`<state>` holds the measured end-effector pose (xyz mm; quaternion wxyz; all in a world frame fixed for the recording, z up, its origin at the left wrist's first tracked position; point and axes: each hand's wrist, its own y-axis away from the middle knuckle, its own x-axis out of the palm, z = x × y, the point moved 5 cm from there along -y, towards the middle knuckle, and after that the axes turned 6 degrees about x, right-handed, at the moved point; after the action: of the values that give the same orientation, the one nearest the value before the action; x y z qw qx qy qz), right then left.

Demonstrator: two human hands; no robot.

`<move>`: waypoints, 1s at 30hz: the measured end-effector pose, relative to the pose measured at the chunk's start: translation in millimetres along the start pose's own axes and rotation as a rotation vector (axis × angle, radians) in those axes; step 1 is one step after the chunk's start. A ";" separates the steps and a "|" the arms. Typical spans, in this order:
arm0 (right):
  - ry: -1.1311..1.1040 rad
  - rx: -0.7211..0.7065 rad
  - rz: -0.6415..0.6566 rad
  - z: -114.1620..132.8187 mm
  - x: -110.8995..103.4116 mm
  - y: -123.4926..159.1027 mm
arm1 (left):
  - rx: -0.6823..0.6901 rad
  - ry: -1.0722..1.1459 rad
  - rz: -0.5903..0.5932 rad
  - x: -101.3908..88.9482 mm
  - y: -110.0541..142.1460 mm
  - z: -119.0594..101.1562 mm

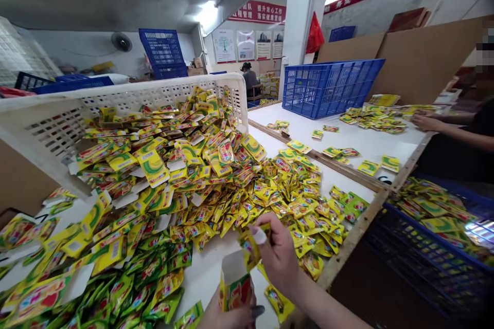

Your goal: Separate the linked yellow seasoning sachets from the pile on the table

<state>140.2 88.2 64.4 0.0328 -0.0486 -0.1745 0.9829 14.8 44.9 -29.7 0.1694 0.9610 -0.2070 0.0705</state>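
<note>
At the near edge of the white table (216, 267), the left hand (227, 316) grips a small open carton (234, 282) held upright, its top flap raised. The right hand (278, 254) pinches a yellow sachet (251, 244) just above the carton's mouth. Behind them, loose sachets (231, 185) spill from a tipped white crate (50, 118). A blue crate (328, 87) stands at the far edge; another person's hand (424, 122) rests among packets there.

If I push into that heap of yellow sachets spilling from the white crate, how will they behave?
The sachets look glossy and loosely overlapped, so they probably slide and spread rather than move together. They look thin and light, likely floppy. The tilted white crate may release more.
</note>
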 end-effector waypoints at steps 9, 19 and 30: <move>0.529 -0.440 0.232 2.9 17.7 16.4 | 0.007 -0.076 0.117 2.4 9.3 -16.1; 0.682 -0.367 0.733 12.1 16.5 16.6 | 0.025 -0.198 0.158 11.0 11.0 -22.8; 0.644 -0.245 0.936 28.6 15.4 23.9 | -0.034 -0.173 0.257 10.5 12.2 -21.5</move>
<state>120.7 57.4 81.5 -0.3597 -0.4206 -0.2281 0.8011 17.7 38.1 -3.9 0.1569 0.9261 -0.3432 0.0050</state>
